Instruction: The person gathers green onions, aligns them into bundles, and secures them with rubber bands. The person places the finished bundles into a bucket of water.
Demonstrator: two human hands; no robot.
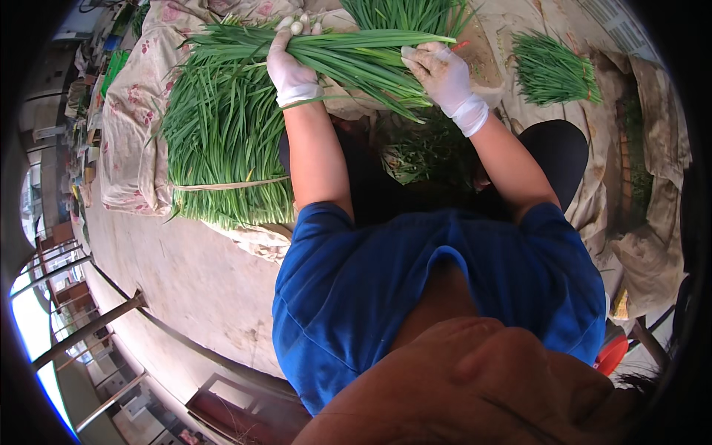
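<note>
My left hand (290, 65), in a thin whitish glove, is wrapped around a bunch of garlic chives (350, 53). Its gloved fingertips show beyond the far side of the stems. The long flat leaves fan out to the right. At their tips is my right hand (439, 72), gloved too and soiled on the fingers. Its bent fingers touch the leaves, but whether they pinch any is hidden. Below and left of my left hand lies a large heap of garlic chives (222, 128), with a pale strap (231, 185) across it.
Another pile of chives (403, 14) lies at the top middle. A smaller bundle tied with a band (556, 69) rests on cloth at the right. Loose leaves (423, 147) lie between my knees. A flowered cloth (130, 128) borders the large heap, beside concrete floor (189, 267).
</note>
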